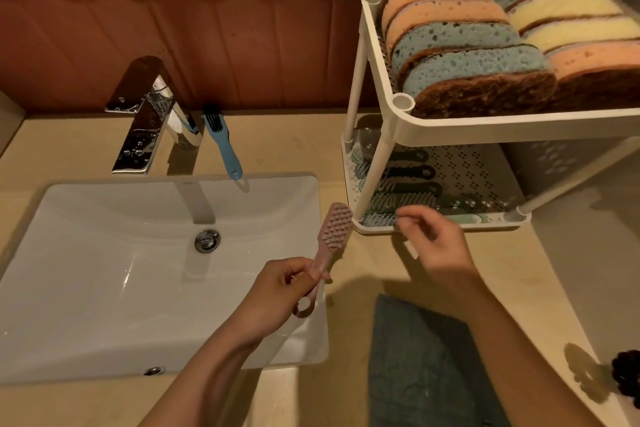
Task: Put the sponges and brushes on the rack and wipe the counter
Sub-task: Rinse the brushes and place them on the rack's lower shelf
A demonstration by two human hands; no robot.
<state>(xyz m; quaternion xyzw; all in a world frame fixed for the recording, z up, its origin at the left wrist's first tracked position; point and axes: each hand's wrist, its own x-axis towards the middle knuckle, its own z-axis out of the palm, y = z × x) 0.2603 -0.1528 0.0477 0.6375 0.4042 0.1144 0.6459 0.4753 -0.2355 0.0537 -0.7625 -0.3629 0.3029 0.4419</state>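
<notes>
The left hand (pixel 277 291) pinches the pink brush (pixel 329 243) low on its handle, over the sink (pixel 104 253) rim. A slack pinch drops it in the basin, or its head clips the rack (pixel 485 123) post. The head stands at 1 o'clock from the grip, just beside the lower shelf. The right hand (pixel 440 246) curls loosely there — whether it holds anything, I cannot tell. 1 blue brush (pixel 223 146) lies at 11 o'clock.
</notes>
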